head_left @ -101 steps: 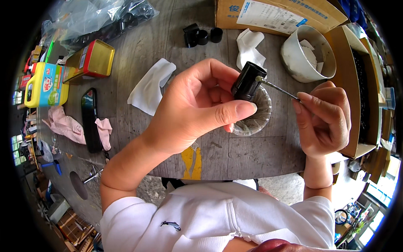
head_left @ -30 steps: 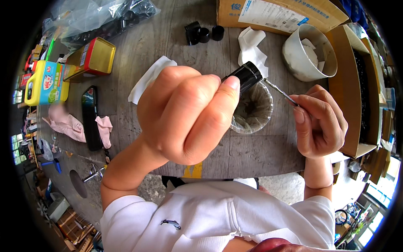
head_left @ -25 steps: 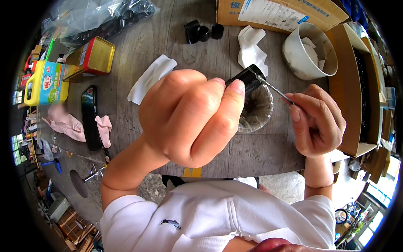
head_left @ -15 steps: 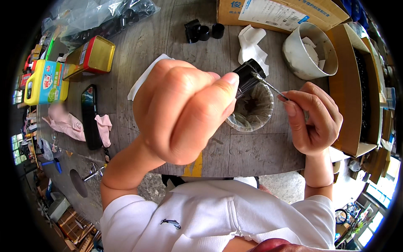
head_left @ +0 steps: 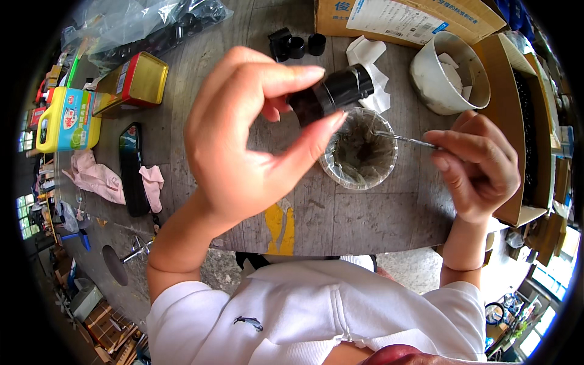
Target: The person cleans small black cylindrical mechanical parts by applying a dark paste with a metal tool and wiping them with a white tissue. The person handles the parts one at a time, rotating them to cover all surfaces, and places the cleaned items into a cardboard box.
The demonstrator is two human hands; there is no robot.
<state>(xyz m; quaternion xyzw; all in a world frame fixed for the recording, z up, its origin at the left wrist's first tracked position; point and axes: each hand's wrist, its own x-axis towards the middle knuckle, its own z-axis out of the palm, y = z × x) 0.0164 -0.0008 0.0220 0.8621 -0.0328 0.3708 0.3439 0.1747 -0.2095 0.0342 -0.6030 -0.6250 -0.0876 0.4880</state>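
My left hand (head_left: 234,140) pinches a black cylindrical plastic part (head_left: 340,90) between thumb and fingers, holding it tilted above the table. In my right hand (head_left: 480,167) is a thin metal pick with a twisted shaft (head_left: 413,142) and a bent tip, which points left, apart from the black part. Beneath the pick's tip stands a round container (head_left: 358,185) lined with clear plastic, with dark matter inside. Several short black cylinders (head_left: 296,47) sit farther back, and a crumpled white paper (head_left: 378,91) lies right of the held part.
A white bucket (head_left: 424,91) with paper scraps and an open cardboard box (head_left: 500,152) stand at right; another carton (head_left: 331,18) is behind. At left are a yellow-red tin (head_left: 131,85), a yellow jug (head_left: 82,121), a phone (head_left: 132,176), pink cloth (head_left: 97,176) and a plastic bag (head_left: 134,24).
The pick has come away from the black part as my right hand moved right and slightly down. My left hand has turned and spread its grip, tilting the part nearer to level.
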